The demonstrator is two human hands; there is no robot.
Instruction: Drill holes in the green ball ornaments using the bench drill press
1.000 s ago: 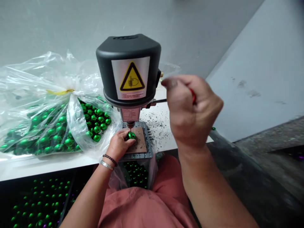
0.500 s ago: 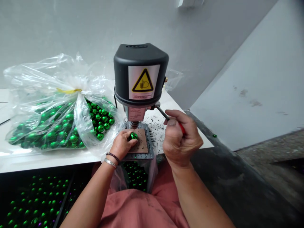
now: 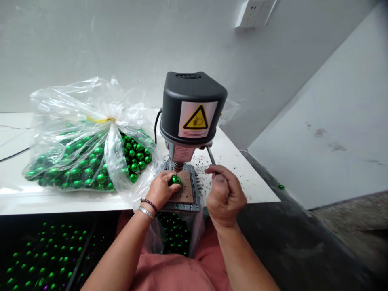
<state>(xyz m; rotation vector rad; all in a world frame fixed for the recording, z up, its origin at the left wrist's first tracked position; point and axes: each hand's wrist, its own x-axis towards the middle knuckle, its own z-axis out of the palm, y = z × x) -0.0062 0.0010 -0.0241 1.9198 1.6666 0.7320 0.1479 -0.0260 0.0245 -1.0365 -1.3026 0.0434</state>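
Observation:
My left hand [image 3: 162,188] pinches a shiny green ball [image 3: 176,180] between thumb and fingers on the brown board [image 3: 185,196] of a small drill press [image 3: 193,109]. Straight above the ball is the drill bit, its tip at or in the ball's top; I cannot tell how deep. My right hand [image 3: 226,194] is closed round the press's feed lever [image 3: 210,155], whose grip is mostly covered by my fingers. A warning label [image 3: 198,120] shows on the black motor cover.
A tied clear plastic bag [image 3: 75,161] of green balls lies left on the white table [image 3: 254,188]. Dark shavings litter the tabletop around the press. Below the table edge are another bag of balls [image 3: 174,234] and a dark container of green balls [image 3: 39,254]. One ball [image 3: 281,186] lies on the floor.
My right hand has pulled the lever lower and toward me, and the drill bit has come down to the ball. My left hand keeps its hold. The whole view has shifted slightly.

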